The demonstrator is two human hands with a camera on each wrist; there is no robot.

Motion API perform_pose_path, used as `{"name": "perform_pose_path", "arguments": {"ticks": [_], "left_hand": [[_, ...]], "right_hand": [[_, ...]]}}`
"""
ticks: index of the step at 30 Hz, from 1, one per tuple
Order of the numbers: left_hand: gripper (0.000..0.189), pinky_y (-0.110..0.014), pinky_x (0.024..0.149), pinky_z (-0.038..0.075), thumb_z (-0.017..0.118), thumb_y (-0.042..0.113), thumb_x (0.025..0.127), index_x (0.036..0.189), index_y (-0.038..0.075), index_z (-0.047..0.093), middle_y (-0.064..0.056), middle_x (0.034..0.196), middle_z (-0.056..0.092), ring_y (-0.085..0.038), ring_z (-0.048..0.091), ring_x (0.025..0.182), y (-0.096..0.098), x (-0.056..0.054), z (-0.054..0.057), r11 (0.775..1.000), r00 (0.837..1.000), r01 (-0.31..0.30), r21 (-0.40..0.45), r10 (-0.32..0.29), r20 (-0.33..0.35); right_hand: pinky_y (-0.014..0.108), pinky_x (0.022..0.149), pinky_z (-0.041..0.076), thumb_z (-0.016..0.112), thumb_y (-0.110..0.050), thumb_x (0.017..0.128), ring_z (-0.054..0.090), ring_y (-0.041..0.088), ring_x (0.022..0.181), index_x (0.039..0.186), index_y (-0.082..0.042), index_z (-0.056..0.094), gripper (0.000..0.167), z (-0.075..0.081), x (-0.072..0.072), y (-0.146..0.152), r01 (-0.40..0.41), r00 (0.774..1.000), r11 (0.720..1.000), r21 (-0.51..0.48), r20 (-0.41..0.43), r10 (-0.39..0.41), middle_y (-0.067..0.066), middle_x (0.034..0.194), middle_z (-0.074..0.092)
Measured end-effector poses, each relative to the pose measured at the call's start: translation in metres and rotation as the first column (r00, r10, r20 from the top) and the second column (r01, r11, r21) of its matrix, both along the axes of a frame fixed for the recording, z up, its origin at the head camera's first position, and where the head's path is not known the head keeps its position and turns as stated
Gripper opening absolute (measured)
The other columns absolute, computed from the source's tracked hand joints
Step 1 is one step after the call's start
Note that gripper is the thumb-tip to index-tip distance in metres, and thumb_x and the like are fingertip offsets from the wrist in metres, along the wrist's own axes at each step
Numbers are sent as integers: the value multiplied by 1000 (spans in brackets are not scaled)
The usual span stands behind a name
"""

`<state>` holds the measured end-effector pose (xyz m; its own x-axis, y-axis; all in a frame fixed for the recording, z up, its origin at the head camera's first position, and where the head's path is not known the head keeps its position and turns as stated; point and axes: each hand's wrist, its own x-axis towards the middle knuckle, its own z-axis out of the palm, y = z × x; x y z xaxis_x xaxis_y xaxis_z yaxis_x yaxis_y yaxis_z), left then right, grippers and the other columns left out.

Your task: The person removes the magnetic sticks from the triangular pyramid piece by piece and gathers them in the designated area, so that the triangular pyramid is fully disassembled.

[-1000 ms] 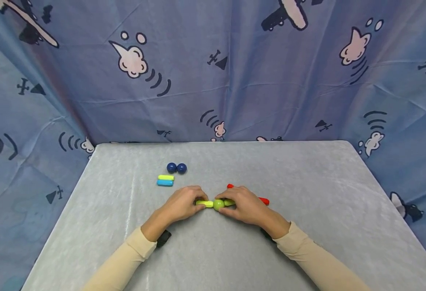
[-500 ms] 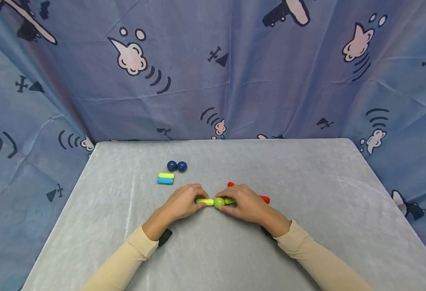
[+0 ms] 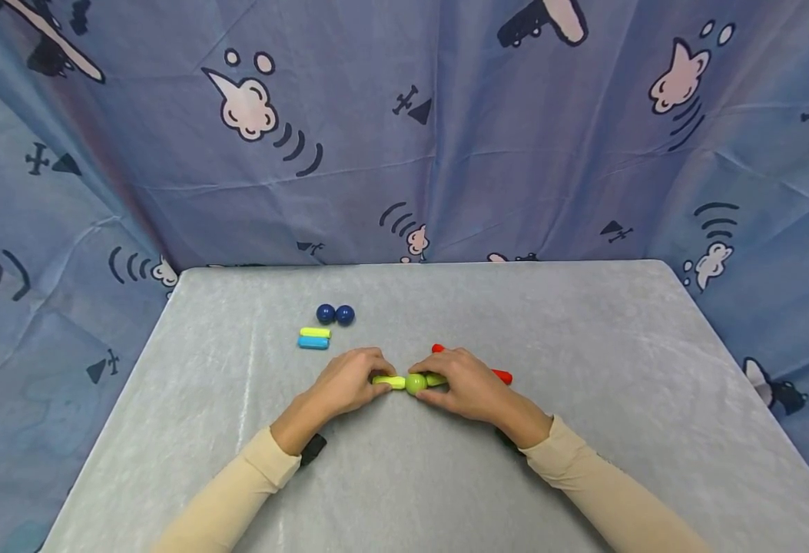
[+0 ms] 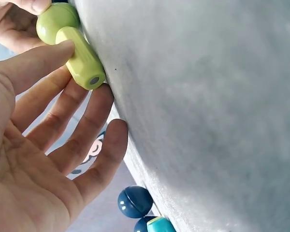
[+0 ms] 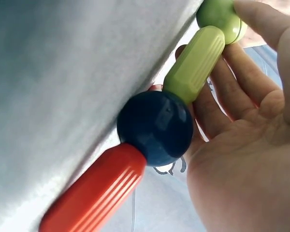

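My left hand (image 3: 349,382) pinches a yellow-green magnetic stick (image 4: 83,63) between thumb and fingers, its other fingers spread. One end of that stick meets a green ball (image 3: 416,384), which my right hand (image 3: 472,385) pinches between thumb and fingers. On the ball's other side, a second green stick (image 5: 195,63) runs under the right palm to a dark blue ball (image 5: 154,126). A red stick (image 5: 99,193) joins that blue ball. In the head view the right hand hides the blue ball, and a red tip (image 3: 438,349) shows beyond the fingers.
Two dark blue balls (image 3: 326,313) lie side by side at the back left of the grey table (image 3: 584,330). Just in front of them, a yellow stick (image 3: 316,332) lies against a light blue stick (image 3: 313,343). A patterned blue curtain (image 3: 363,115) surrounds the table's back and sides.
The head view has shifted slightly, so the whole scene sits a little higher. Both hands keep their grips, and the pieces stay in the same arrangement.
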<state>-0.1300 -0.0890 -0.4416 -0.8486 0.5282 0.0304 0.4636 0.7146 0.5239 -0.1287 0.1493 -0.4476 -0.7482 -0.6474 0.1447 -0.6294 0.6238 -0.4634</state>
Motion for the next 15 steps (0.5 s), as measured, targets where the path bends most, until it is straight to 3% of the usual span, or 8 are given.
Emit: {"name": "perform_pose_path", "arguments": {"ticks": [8, 15], "left_hand": [[15, -23, 64, 44, 79, 18, 85, 100, 16, 80, 4, 88, 66, -7, 55, 72, 0, 1, 2, 1000, 999, 17, -9, -17, -28], [16, -21, 64, 43, 82, 18, 82, 98, 15, 81, 6, 86, 67, -6, 54, 70, -3, -1, 0, 999, 1000, -10, 43, 9, 26]], "right_hand": [[38, 87, 50, 77, -30, 87, 66, 7, 92, 116, -19, 73, 31, 1, 0, 1, 3, 1000, 1000, -12, -3, -3, -7, 106, 73], [38, 87, 50, 77, -29, 87, 65, 6, 91, 116, -18, 73, 31, 1, 0, 1, 1, 1000, 1000, -16, -3, -1, -7, 106, 73]]}}
